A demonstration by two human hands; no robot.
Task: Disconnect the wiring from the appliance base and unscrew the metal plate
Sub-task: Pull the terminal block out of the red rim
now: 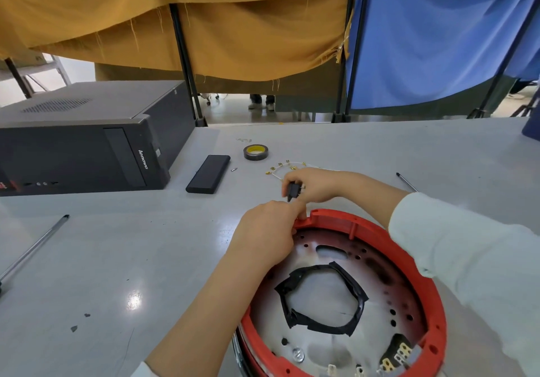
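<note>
Right hand pinches a black connector above left hand's grip on the red base; metal plate apparently not yet unscrewed.

Matt red plastic ring rims a scorched metal plate on a glossy table.

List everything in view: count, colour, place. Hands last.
base: one, red ring around a metal plate, near right of table
computer: one, black, far left
tape roll: one, dark with yellow core, far centre
case: one, black, beside computer
wires: one bundle, white with brass terminals, behind right hand
rods: two, grey, left and right
curtains: mustard, blue, behind table
left hand: grips base rim
right hand: pinches black connector
</note>
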